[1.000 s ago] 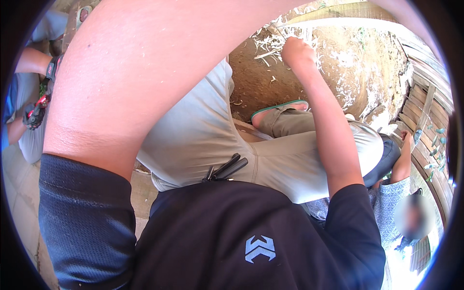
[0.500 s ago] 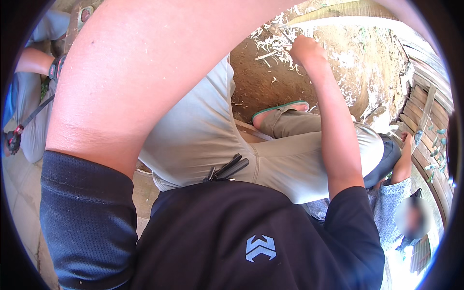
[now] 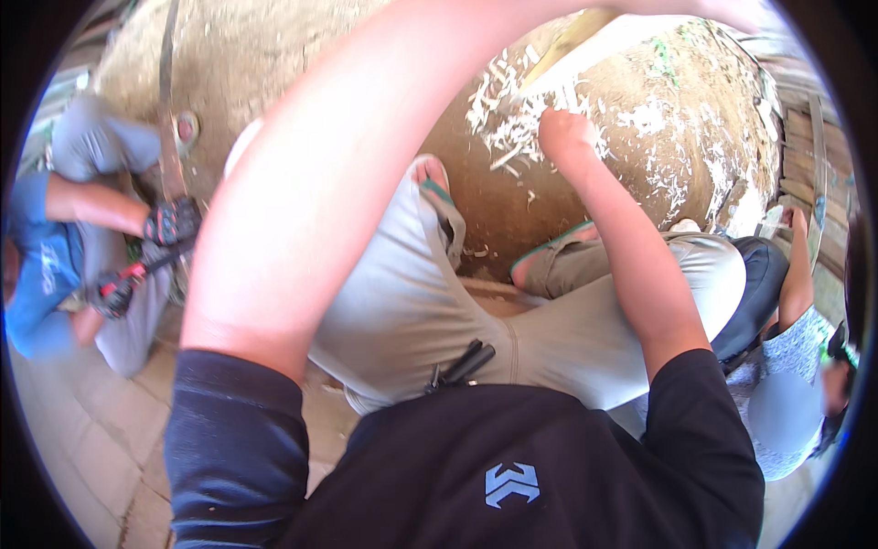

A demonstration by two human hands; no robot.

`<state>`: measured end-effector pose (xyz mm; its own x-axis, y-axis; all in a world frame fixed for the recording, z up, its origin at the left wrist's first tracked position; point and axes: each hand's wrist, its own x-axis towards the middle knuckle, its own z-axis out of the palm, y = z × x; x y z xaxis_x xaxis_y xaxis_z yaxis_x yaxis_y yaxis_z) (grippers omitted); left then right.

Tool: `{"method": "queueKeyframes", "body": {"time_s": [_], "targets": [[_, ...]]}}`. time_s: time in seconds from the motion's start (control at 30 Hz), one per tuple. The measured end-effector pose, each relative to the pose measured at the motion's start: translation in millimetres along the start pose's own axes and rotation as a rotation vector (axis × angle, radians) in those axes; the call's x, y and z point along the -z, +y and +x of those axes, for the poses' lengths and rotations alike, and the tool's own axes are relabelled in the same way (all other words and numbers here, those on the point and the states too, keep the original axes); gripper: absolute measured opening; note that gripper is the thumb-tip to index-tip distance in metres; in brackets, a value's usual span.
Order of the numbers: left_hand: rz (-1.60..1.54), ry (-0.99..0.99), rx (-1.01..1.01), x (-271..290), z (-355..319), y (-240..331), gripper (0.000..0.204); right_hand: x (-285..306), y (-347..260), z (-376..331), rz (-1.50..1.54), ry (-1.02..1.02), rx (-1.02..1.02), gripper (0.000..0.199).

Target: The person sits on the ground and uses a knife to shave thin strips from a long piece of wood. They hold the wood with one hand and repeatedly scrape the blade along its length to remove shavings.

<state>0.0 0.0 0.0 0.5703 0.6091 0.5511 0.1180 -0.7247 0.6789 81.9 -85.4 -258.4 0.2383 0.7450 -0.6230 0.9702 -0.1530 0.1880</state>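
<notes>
My right hand (image 3: 568,137) is closed in a fist above the ground, beside a heap of pale wood shavings (image 3: 503,123). What it grips is hidden and blurred. My left arm sweeps up across the view and bends along the top edge. At the top right, my left hand (image 3: 732,11) is smeared and partly cut off, so its fingers do not show clearly. Between the two hands lies a long pale strip of wood or bamboo (image 3: 569,48), slanting down toward the shavings and overexposed along one side.
My sandalled foot (image 3: 558,249) rests on brown earth ground. At the left, a person in blue with dark gloves (image 3: 172,222) holds a red-and-black tool beside a long wooden bar (image 3: 169,137). Another person in a grey patterned top (image 3: 791,352) sits close at right, near wooden boards (image 3: 819,174).
The view has shifted, bringing more of the left-hand person into sight. My right hand sits slightly lower, still closed. The pale strip shows further down over the shavings.
</notes>
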Motion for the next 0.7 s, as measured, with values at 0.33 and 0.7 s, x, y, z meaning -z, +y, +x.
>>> {"method": "queueKeyframes", "body": {"time_s": [0.33, 0.7], "targets": [[-0.152, -0.095, 0.043, 14, 5, -75, 0.040, 35, 22, -3, 0.069, 0.032, -0.116, 0.019], [-0.061, -0.028, 0.145, 4, 13, -53, 0.027, 50, 43, -5, 0.128, 0.117, -0.198, 0.023]]}}
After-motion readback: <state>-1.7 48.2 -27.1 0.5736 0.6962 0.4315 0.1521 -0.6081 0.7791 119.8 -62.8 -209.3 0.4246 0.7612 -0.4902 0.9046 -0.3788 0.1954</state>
